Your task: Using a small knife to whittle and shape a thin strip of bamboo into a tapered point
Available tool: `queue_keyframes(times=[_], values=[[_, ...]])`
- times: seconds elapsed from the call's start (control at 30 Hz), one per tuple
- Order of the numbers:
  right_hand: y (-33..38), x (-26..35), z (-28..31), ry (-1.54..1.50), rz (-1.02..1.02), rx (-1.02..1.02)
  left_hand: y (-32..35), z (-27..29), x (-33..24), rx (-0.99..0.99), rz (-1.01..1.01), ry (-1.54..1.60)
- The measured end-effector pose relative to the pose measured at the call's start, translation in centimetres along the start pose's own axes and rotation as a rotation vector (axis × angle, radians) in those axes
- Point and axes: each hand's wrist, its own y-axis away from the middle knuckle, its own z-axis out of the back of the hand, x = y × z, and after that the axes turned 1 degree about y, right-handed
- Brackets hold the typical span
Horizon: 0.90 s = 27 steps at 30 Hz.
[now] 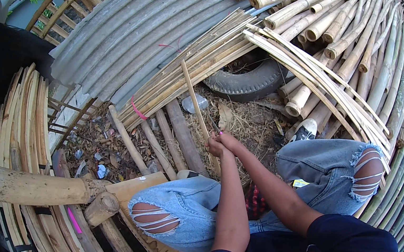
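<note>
Between my knees, my left hand is closed around a long, narrow bamboo strip that stands nearly upright, its lower end running down past the hand. Right beside it, my right hand is closed too, and the two hands touch. From the right fist a thin dark blade points up along the strip. It looks like a knife; a bit of pink shows at the fist, and the handle is mostly hidden by the fingers.
A bundle of split bamboo with a pink tie lies ahead, near an old tire. Bamboo poles are stacked at right, with loose strips in front. More strips and a thick pole are at left. Corrugated sheets stand behind.
</note>
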Motion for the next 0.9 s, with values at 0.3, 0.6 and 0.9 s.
queue_keyframes(times=[0.3, 0.6, 0.9], values=[[-2.6, -0.5, 0.2, 0.257, 0.091, -0.183, 0.2, -1.0, -1.5, 0.032, -0.143, 0.208], [3.3, 9.2, 3.6, -0.401, 0.138, -0.149, 5.1, 1.7, -15.9, 0.999, -0.039, 1.211], [7.1, 12.8, 0.7, -0.317, 0.090, 0.324, 12.0, -0.5, -21.4, 1.124, 0.114, 1.487]])
